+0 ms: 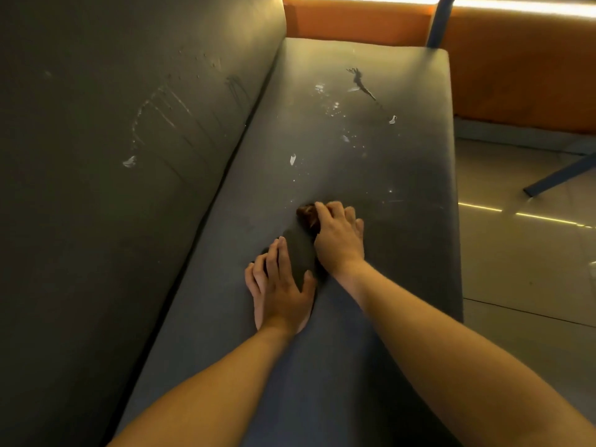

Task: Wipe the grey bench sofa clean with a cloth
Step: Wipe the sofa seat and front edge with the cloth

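While the dark grey cloth (298, 253) lies on the seat cushion (403, 162) of the grey bench sofa (322, 382), about midway along it and between the two hands, the step in hand is judged to be the gathering of the cloth ahead of a wiping stroke. Left hand (280, 287): laid flat on the near end of the cloth, fingers straight and slightly spread, thumb splayed out to the cloth's right edge. Right hand (338, 238): fingers curled close together over a brownish wad (306, 216) at the cloth's far end; whether this wad is part of the cloth or a separate item cannot be told. Soiling noted: white flecks (293, 159) and fine specks farther along the seat, a dark smear (359, 80) near the far end, pale drip streaks (154, 114) on the backrest (80, 221). Recommended handling: the cloth is to be bunched into a firm pad, pressed flat, and drawn in overlapping strokes from the far end toward the near end, so that loose flecks are collected, not scattered; flecks are best lifted before the smear is rubbed. Also recorded: orange upholstery (354, 24), blue post (440, 17), tiled floor (516, 269).
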{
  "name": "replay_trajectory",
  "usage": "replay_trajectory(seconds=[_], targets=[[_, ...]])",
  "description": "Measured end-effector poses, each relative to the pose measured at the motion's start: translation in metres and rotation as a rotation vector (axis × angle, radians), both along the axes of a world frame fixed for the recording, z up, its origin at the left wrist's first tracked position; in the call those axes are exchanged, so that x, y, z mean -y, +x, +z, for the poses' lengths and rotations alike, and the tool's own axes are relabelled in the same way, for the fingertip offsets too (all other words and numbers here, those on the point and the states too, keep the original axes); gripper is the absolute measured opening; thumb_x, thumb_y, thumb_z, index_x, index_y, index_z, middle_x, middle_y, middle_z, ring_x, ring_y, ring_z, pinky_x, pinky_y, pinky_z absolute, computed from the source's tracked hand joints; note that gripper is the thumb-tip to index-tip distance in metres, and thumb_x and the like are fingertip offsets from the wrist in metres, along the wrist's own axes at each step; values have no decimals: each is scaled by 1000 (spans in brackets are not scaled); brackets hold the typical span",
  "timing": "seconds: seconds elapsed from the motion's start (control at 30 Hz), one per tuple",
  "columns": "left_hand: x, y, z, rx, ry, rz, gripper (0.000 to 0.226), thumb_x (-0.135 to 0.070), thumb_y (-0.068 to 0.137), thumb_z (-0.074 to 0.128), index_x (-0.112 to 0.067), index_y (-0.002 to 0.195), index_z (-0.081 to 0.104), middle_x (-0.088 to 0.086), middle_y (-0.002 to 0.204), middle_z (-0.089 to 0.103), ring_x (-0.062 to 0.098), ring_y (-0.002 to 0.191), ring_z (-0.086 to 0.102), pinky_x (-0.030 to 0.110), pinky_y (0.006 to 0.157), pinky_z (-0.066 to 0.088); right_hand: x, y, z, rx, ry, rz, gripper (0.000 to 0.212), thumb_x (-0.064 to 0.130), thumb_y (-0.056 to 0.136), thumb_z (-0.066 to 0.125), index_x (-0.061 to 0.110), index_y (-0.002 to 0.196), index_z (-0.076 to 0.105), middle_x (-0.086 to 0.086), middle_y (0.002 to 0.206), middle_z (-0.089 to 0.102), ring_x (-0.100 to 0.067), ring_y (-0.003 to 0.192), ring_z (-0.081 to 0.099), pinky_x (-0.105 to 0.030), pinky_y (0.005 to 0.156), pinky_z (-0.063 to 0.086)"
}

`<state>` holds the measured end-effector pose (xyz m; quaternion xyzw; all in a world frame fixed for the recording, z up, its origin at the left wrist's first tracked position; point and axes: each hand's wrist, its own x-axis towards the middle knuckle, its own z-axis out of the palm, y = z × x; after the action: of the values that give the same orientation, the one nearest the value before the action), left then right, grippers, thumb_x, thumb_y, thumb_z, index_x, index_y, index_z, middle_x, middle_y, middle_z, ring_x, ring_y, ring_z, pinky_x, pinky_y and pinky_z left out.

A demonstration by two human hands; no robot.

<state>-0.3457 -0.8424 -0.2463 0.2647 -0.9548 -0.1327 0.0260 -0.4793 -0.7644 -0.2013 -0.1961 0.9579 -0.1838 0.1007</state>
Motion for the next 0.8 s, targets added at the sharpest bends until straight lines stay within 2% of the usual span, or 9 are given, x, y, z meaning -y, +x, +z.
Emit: replay_trajectory(seconds=[0.13,0.2,0.3,0.43,0.5,0.67,0.73,0.8], targets=[[0,1,-1,15,-11,-15,91,-65,92,41,-21,159,-1,-2,161,13,26,144,14,47,120,-2,-10,39,-7,7,-99,15,50,36,93,55,24,141,49,-3,127,48,-25,114,46,-39,100,33],[0,1,0,15,-8,-14,91,-62,93,45,-21,159,-1,-2,159,13,26,143,14,48,121,0,-13,49,-9,-15,-127,23,44,33,94,57,26,137,53,-2,120,49,-24,106,50,-36,96,32],[-1,-1,1,3,5,0,82,-62,94,30,-22,160,2,-3,160,16,25,144,14,47,121,-3,-10,37,-8,-64,-110,3,41,23,93,55,28,134,54,-2,116,50,-26,96,53,-38,93,32],[0,0,0,16,7,9,82,-61,92,24,-23,161,1,-4,162,14,24,144,10,44,120,-10,-6,-13,0,-30,4,-152,51,20,91,52,24,142,48,-9,122,49,-33,103,59,-45,98,32],[-1,-1,0,12,6,17,83,-61,91,23,-23,161,-1,-4,162,13,23,144,9,43,119,-11,-2,-25,2,-9,38,-211,43,24,91,51,22,135,53,-9,120,51,-33,104,60,-48,100,32],[0,0,0,46,-5,2,86,-67,90,17,-23,160,-8,-3,165,11,24,146,7,45,120,-9,12,18,4,57,-36,-109,23,29,89,51,21,108,60,-4,107,59,-29,95,60,-45,94,30],[1,0,0,45,-23,-11,89,-68,90,23,-21,160,-6,-2,164,12,25,145,9,45,120,-7,11,33,3,46,-47,-56,21,27,89,49,22,106,60,-1,102,58,-26,91,59,-45,93,28],[0,0,0,36,-10,-11,87,-68,91,23,-22,160,-5,-2,164,13,25,145,10,46,120,-6,7,28,3,9,-21,-15,25,25,90,48,23,113,59,0,105,58,-26,94,59,-47,95,28]])
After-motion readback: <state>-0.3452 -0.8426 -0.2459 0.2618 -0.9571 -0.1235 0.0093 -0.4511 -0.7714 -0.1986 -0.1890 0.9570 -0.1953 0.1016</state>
